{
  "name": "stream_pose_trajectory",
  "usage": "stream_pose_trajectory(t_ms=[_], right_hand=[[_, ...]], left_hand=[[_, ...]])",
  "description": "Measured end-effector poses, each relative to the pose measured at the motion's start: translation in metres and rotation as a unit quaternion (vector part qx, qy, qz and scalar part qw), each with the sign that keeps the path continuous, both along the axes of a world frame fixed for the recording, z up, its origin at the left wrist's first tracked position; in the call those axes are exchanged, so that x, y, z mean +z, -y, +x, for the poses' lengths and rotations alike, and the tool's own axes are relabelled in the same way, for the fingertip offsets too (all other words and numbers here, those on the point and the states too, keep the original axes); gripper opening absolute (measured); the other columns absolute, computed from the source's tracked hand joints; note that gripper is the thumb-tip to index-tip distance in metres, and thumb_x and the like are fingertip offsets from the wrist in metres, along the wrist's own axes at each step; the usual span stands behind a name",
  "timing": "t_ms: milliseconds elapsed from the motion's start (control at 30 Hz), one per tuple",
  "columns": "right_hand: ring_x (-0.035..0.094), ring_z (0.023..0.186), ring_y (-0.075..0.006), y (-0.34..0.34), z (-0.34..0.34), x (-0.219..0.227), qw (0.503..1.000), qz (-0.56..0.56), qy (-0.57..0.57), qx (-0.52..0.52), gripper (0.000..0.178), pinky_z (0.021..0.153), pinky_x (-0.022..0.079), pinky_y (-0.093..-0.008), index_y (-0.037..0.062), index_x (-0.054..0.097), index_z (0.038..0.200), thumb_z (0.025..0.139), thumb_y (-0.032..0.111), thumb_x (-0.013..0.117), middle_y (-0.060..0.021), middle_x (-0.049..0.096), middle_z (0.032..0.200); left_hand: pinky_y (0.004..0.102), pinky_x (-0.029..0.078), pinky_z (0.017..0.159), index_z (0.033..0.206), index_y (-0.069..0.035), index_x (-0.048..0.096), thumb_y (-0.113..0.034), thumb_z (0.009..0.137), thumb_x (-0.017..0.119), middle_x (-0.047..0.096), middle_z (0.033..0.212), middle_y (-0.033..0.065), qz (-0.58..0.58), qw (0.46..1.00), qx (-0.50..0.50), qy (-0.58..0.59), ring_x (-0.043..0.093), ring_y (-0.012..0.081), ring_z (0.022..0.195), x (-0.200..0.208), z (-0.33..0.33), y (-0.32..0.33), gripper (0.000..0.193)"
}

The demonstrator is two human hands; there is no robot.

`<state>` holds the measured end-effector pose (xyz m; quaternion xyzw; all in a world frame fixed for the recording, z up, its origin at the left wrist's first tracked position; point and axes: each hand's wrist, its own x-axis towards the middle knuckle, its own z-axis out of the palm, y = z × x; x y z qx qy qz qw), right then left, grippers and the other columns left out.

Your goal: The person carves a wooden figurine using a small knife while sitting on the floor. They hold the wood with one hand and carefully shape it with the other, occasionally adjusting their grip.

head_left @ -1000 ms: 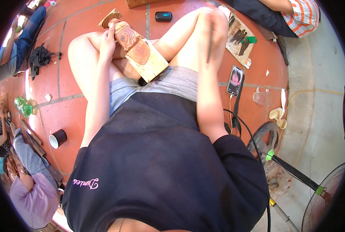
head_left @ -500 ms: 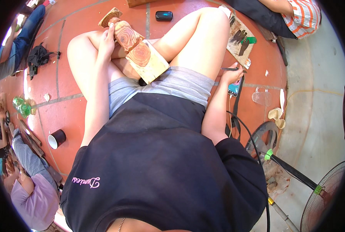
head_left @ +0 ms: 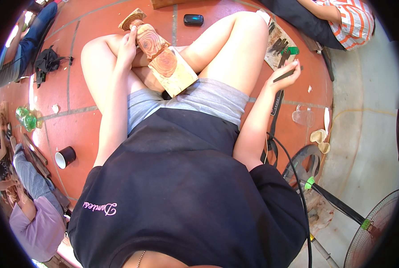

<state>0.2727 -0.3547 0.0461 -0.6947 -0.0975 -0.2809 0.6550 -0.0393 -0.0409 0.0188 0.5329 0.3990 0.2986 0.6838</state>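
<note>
A carved block of wood is steadied on the lap while a dark tool is held out to the side.

Nearest, the right hand [head_left: 285, 75] is seen raised beside the right knee, its fingers closed around a thin dark tool [head_left: 285, 74] that points outward over the red tiled floor [head_left: 74, 129]. Further on, the wood block [head_left: 163, 58] is rested between the crossed legs, tilted away from the body, with 2 ring-like grain marks visible on its rounded carved part. The left hand [head_left: 128, 44] is pressed against the block's left side near its far end, fingers curled onto it. Beyond the knees, a board with dark tools [head_left: 277, 44] is laid on the floor at the right, and a small black case [head_left: 193, 19] is seen further off.
</note>
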Motion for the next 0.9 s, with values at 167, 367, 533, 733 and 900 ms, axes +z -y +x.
stream_pose_trajectory(t_ms=[167,367,533,733,900], right_hand=[[0.061,0.088,-0.0127,-0.073,-0.076,0.094,0.959,0.06,-0.03,0.276,0.042,0.079,0.045,-0.0272,0.0038,0.054,0.13,0.1,0.034,0.048,-0.0084,0.067,0.11],[0.064,0.085,-0.0105,-0.152,-0.199,0.081,0.77,0.073,-0.152,0.616,0.027,0.077,0.051,-0.0243,-0.0041,0.064,0.115,0.093,0.011,0.063,-0.0108,0.07,0.101],[0.067,0.084,-0.0167,-0.161,-0.223,0.04,0.794,-0.121,0.052,0.594,0.022,0.075,0.052,-0.0278,-0.0021,0.068,0.107,0.089,0.011,0.066,-0.0137,0.07,0.098],[0.065,0.076,-0.0184,-0.158,-0.221,0.044,0.828,-0.21,0.124,0.505,0.013,0.079,0.04,-0.0333,0.0068,0.072,0.089,0.084,0.018,0.071,-0.0061,0.07,0.08],[0.061,0.071,-0.0185,-0.153,-0.23,0.048,0.812,-0.252,0.173,0.497,0.011,0.076,0.039,-0.0341,0.009,0.072,0.078,0.082,0.019,0.072,-0.0033,0.069,0.076]], left_hand=[[0.0237,0.046,0.084,0.112,0.005,0.06,-0.043,0.1,0.047,0.065,0.103,0.007,0.044,0.999,0.012,-0.007,0.058,0.0107,0.094,-0.015,0.002,-0.009,0.051],[0.0249,0.045,0.087,0.112,0.004,0.06,-0.047,0.098,0.05,0.065,0.104,0.0085,0.037,0.999,0.002,0.009,0.058,0.0127,0.096,-0.031,0.0,-0.017,0.054],[0.0266,0.047,0.086,0.113,0.003,0.059,-0.049,0.095,0.053,0.065,0.104,0.0092,0.017,0.999,0.034,-0.014,0.06,0.0132,0.096,0.009,-0.001,0.005,0.056],[0.0245,0.048,0.068,0.105,0.004,0.06,-0.049,0.093,0.057,0.064,0.088,0.0063,0.028,0.999,0.008,0.043,0.059,0.0112,0.076,-0.028,0.007,-0.014,0.054],[0.0283,0.049,0.064,0.097,-0.001,0.06,-0.034,0.095,0.058,0.063,0.082,0.0057,0.077,0.994,0.082,0.0,0.058,0.0141,0.071,-0.033,-0.012,-0.003,0.033]])
